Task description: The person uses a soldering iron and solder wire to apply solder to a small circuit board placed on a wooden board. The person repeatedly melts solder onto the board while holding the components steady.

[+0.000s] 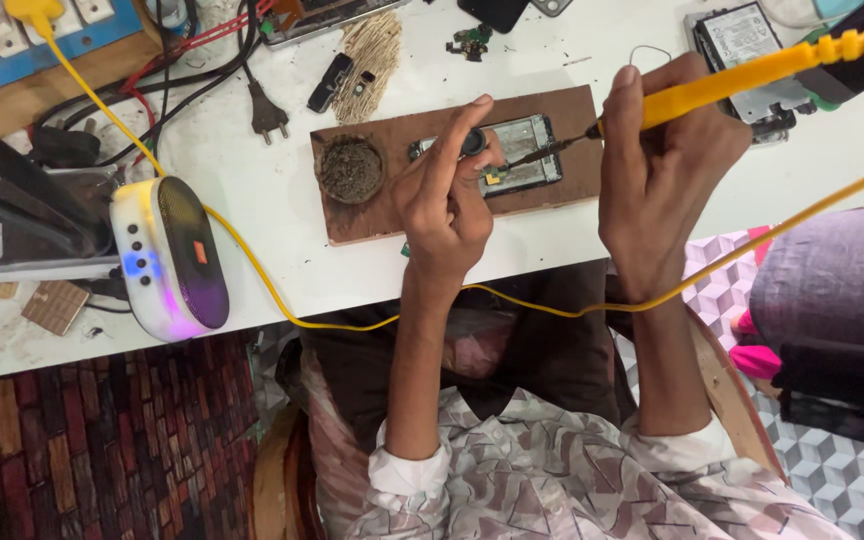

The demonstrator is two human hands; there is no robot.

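The right hand [662,170] grips a yellow soldering iron [742,75] pointing left at the opened phone [512,155] on the wooden board [372,215], while the left hand [447,195], nearer, pinches it steady.

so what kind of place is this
Most likely a small electronics repair bench. The right hand holds a yellow soldering iron to an opened phone on a wooden board, with loose phone parts and cables nearby.
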